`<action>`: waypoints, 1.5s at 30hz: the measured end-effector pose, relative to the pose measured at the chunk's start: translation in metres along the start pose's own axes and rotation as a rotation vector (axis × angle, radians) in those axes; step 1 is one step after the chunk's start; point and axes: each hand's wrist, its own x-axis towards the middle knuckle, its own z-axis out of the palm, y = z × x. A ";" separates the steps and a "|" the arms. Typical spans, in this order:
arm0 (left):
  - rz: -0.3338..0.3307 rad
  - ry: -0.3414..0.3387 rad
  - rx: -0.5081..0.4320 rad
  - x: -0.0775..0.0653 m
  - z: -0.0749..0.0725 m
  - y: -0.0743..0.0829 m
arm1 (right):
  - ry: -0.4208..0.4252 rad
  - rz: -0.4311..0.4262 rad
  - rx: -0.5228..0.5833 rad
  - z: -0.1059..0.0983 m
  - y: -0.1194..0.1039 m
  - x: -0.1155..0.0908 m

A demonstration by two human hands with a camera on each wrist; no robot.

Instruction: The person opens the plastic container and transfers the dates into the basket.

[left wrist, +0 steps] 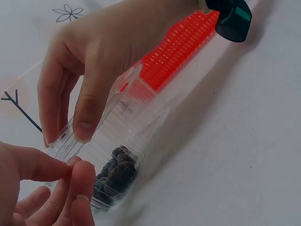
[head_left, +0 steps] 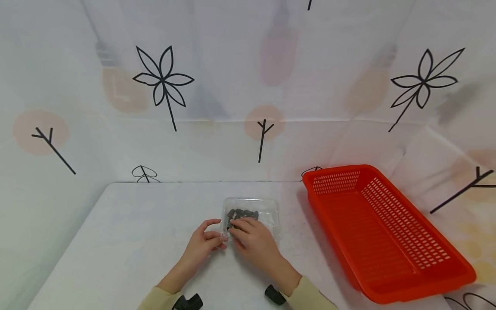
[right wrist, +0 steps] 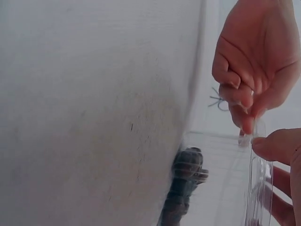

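Container (head_left: 270, 213) (hands (head_left: 203, 242) (head_left: 255, 239) close, fingers (left wrist: 83, 176) bent)

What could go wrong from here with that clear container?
First, the dark pieces are bunched toward the left side of the clear container, so a tug there might tip it or set them sliding. Second, the left hand and right hand both hold the rim near one corner; pulling in opposite directions could jerk the container or bend its thin-looking plastic.
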 end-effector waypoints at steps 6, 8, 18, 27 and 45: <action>0.002 0.032 -0.006 0.001 0.001 -0.002 | 0.017 -0.029 0.023 0.005 -0.004 0.008; 0.005 0.048 -0.005 0.001 0.002 -0.002 | 0.004 -0.024 0.013 0.005 -0.006 0.010; 0.023 0.093 -0.047 0.003 0.005 -0.006 | -0.132 0.010 -0.027 0.001 -0.012 0.018; 0.031 0.101 -0.045 0.004 0.005 -0.007 | -0.207 -0.001 0.040 -0.001 -0.005 0.017; 0.019 0.099 0.003 0.007 0.006 -0.004 | -0.162 -0.081 0.075 -0.008 0.018 0.010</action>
